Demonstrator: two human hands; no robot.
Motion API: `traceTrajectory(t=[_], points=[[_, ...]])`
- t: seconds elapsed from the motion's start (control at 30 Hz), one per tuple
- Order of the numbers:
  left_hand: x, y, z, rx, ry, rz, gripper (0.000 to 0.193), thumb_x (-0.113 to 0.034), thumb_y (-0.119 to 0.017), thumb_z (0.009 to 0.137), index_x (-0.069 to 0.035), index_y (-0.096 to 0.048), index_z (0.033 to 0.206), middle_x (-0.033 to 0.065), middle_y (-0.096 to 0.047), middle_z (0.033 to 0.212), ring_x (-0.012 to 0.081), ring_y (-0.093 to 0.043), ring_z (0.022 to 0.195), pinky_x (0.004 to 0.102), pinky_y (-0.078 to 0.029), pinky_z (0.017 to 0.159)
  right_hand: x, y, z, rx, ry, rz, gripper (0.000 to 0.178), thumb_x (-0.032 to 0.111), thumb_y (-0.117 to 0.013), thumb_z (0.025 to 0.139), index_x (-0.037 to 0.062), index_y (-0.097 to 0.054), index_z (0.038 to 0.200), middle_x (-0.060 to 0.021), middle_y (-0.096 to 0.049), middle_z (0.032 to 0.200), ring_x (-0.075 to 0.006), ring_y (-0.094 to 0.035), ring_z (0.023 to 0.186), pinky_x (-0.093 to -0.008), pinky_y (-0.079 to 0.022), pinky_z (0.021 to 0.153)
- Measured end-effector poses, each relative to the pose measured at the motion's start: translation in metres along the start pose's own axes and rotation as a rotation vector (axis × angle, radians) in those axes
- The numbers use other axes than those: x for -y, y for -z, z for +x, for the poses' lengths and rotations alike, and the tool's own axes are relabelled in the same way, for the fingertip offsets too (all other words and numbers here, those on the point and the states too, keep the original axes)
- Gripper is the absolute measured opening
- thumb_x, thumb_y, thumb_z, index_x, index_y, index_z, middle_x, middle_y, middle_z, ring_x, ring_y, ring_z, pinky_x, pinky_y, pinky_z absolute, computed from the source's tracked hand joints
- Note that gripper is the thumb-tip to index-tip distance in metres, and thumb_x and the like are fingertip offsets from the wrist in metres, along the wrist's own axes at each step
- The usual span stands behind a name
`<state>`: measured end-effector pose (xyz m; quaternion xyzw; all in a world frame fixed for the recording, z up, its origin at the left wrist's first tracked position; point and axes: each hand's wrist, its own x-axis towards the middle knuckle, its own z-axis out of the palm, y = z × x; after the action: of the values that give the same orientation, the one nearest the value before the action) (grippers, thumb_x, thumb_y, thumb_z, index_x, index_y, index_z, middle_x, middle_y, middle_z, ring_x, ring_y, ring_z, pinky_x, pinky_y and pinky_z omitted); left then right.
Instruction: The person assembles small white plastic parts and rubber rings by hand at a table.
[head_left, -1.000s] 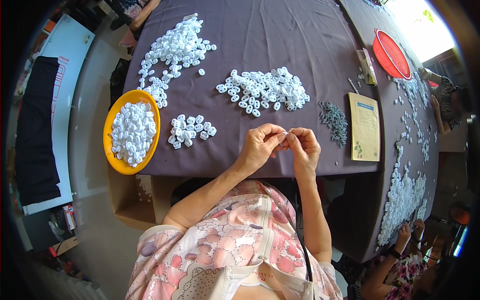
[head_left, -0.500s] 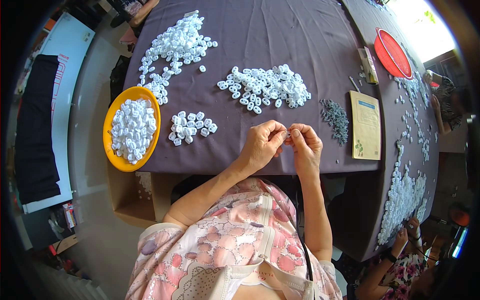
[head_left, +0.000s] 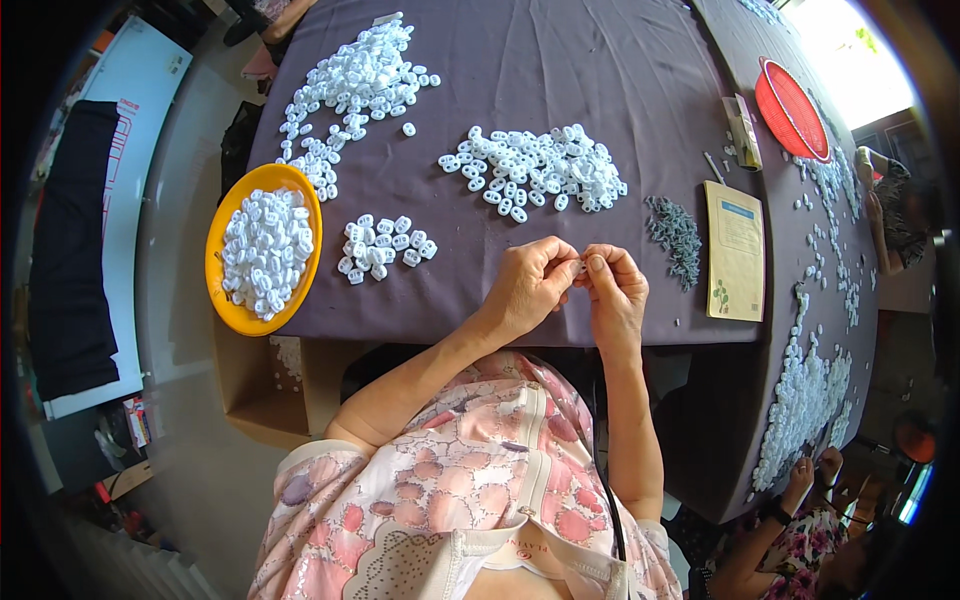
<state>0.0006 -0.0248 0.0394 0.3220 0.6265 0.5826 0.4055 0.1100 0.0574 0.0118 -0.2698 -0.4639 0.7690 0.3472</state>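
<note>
My left hand (head_left: 530,285) and my right hand (head_left: 616,300) meet above the near table edge, both closed in a pinch. Between their fingertips a bit of a small white plastic piece (head_left: 584,266) shows; the rest of it is hidden by my fingers. Just beyond my hands lies a loose heap of white oval plastic pieces (head_left: 540,170) with dark holes. To the left is a smaller group of the same white pieces (head_left: 382,247). Right of my right hand lies a pile of tiny grey parts (head_left: 675,240), too small to make out singly.
A yellow bowl (head_left: 216,290) full of white pieces sits at the left table edge, above a cardboard box (head_left: 262,405). Another white heap (head_left: 360,75) lies far left. A tan packet (head_left: 735,255) lies right. Co-workers' hands (head_left: 812,475) and a red basket (head_left: 790,110) are at the right-hand table.
My hands stay together in nearly the same place, with a slight shift of the fingers. The view has tilted a little; the heaps look unchanged.
</note>
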Motion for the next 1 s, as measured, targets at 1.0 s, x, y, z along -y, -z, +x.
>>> traceTrajectory(t=[1.0], points=[[0.0055,-0.0004,0.0019,-0.015,-0.03,0.046,0.01,-0.008,-0.054,0.086,0.0,-0.059,0.084,0.0022,-0.061,0.069,0.0054,-0.054,0.054,0.0201,-0.045,0.045,-0.0075,0.0052,0.0009,0.058,-0.012,0.09,0.008,0.006,-0.054,0.088,0.0014,-0.058,0.093,-0.0039,-0.06,0.085,-0.0109,-0.058,0.072,-0.0253,-0.049,0.065]])
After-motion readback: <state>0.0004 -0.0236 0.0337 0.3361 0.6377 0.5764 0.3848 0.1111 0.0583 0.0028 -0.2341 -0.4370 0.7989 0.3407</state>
